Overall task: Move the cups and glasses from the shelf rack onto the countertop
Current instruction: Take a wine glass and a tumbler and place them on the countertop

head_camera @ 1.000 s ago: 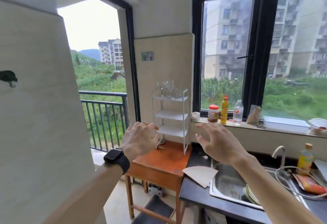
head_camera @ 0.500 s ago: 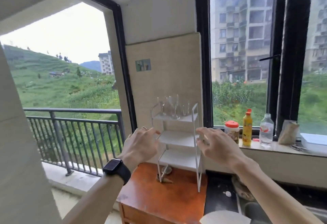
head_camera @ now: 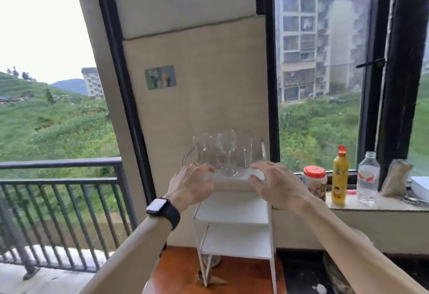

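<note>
left hand (head_camera: pixel 190 184) and right hand (head_camera: pixel 276 187), both raised with fingers loosely spread and grasping nothing, flank the front edge of the top tier of the white shelf rack (head_camera: pixel 232 212). whether the fingertips touch that tier cannot be told. the left hand bears a ring (head_camera: pixel 193 164), and its wrist a dark smartwatch (head_camera: pixel 160 206). just beyond and between the two hands, a cluster of clear glasses (head_camera: pixel 226 152) stands upright on the top tier; blur hides their exact count. below the hands lie two lower tiers of the rack, which stands on an orange-brown wooden table (head_camera: pixel 243 275). below the right forearm, a strip of dark countertop (head_camera: pixel 301 277) adjoins the table. to the right of the right hand, a windowsill (head_camera: pixel 371 205) carries a red-lidded jar (head_camera: pixel 315 182), a yellow bottle (head_camera: pixel 340 177) and a clear water bottle (head_camera: pixel 368 177). to the left of the left hand runs a dark balcony railing (head_camera: pixel 58 177).
</note>
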`<act>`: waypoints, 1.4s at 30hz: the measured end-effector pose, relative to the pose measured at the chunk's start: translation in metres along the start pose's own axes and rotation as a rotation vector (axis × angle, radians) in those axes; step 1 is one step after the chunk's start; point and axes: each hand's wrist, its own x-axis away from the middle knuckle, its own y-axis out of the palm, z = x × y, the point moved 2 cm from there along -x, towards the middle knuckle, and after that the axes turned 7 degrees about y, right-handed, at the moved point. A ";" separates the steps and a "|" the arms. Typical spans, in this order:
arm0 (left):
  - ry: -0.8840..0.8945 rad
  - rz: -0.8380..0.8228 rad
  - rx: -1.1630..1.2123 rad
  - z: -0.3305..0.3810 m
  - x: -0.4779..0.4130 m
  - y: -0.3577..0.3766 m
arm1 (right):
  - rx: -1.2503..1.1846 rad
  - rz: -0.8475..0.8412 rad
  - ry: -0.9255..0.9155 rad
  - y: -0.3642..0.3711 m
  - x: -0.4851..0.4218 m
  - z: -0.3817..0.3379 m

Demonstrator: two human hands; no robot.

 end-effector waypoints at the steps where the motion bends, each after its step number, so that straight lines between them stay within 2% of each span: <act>1: 0.004 -0.012 0.034 -0.007 -0.016 0.007 | -0.039 0.006 0.034 0.006 -0.012 -0.002; 5: 0.020 0.016 0.213 -0.025 -0.071 0.038 | -0.293 0.094 0.176 0.035 -0.052 -0.008; 10: -0.039 0.091 0.726 -0.020 -0.113 0.078 | -0.631 0.133 0.403 0.068 -0.096 -0.005; 13: -0.081 0.135 0.852 -0.020 -0.135 0.093 | -0.888 0.075 0.543 0.077 -0.119 0.001; 18: -0.125 0.126 0.965 -0.019 -0.157 0.098 | -1.025 -0.078 0.679 0.076 -0.148 0.009; 22: -0.101 0.102 1.001 -0.020 -0.160 0.094 | -0.999 -0.129 0.700 0.076 -0.160 0.010; 29: -0.018 0.082 1.033 -0.029 -0.146 0.087 | -0.933 -0.086 0.692 0.074 -0.165 0.007; 35: -0.001 0.107 1.052 -0.048 -0.126 0.067 | -1.057 0.001 0.611 0.079 -0.145 0.002; 42: 0.088 0.159 1.060 -0.063 -0.100 0.036 | -1.248 0.007 0.463 0.062 -0.078 0.000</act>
